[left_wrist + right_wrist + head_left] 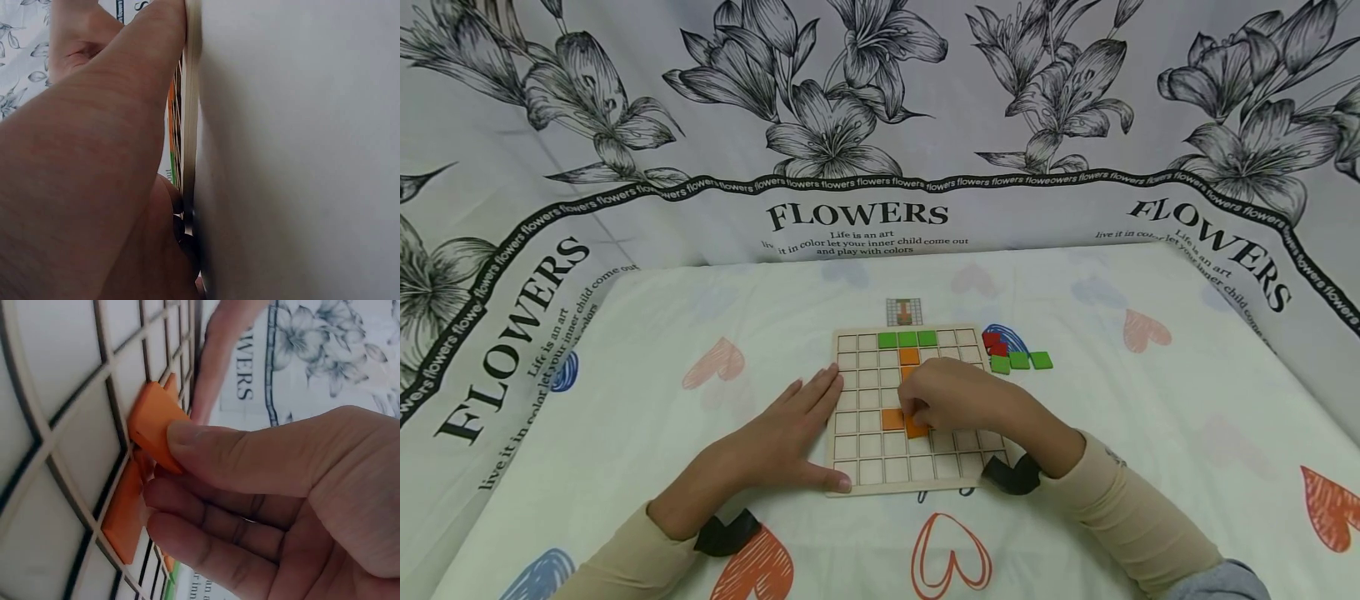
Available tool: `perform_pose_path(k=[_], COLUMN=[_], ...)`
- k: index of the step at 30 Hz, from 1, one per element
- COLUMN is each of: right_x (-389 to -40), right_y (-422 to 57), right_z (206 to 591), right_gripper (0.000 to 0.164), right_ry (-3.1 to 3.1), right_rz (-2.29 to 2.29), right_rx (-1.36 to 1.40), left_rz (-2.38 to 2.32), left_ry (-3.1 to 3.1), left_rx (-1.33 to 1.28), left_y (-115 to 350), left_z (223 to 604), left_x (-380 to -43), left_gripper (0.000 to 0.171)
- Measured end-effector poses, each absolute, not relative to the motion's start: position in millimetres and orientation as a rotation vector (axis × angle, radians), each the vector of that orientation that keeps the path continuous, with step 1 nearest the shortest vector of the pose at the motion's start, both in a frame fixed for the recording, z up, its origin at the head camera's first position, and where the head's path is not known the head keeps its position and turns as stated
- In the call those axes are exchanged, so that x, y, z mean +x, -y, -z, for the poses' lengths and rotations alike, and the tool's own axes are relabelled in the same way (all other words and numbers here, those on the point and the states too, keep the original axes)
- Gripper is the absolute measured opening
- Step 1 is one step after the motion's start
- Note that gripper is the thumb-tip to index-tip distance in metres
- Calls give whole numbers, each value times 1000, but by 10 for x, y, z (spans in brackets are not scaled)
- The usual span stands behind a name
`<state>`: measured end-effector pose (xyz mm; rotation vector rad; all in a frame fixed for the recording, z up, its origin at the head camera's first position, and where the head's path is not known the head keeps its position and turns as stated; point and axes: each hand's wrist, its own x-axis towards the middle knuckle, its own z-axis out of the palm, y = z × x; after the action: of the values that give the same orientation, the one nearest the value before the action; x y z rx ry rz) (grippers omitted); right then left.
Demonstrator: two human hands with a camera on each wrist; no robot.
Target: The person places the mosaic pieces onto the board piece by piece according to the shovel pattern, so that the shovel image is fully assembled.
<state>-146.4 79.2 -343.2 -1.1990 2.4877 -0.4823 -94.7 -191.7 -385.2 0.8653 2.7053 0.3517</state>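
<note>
A wooden grid board (868, 473) lies on the cloth, its cells divided by thin ridges. My right hand (958, 396) pinches an orange square tile (153, 419) between thumb and fingers, tilted over the lower middle cells. Another orange tile (892, 419) sits in a cell just left of it, and an orange tile (909, 356) lies higher up the same column, partly followed by one my hand covers. Three green tiles (907, 339) fill part of the top row. With fingers spread, my left hand (782, 437) rests along the board's left edge, thumb at the lower left corner.
Right of the board lie loose green tiles (1019, 361) and red tiles (996, 344). A small printed grid card (903, 312) is behind the board's far edge. The cloth (805, 300) has printed hearts, and a flower-patterned curtain (1037, 217) stands behind.
</note>
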Motion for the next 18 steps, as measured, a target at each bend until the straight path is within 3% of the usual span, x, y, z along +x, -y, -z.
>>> perform_pose_path(k=[18], right_x=[-1307], right_y=[-740], right_z=[3414], right_gripper=[18], right_ry=[-2451], right_rz=[413], right_rx=[-1129], left_rz=[-364], left_ry=[-2707], left_rx=[873], left_y=[1924], left_z=[3856], left_x=[-942], left_gripper=[129])
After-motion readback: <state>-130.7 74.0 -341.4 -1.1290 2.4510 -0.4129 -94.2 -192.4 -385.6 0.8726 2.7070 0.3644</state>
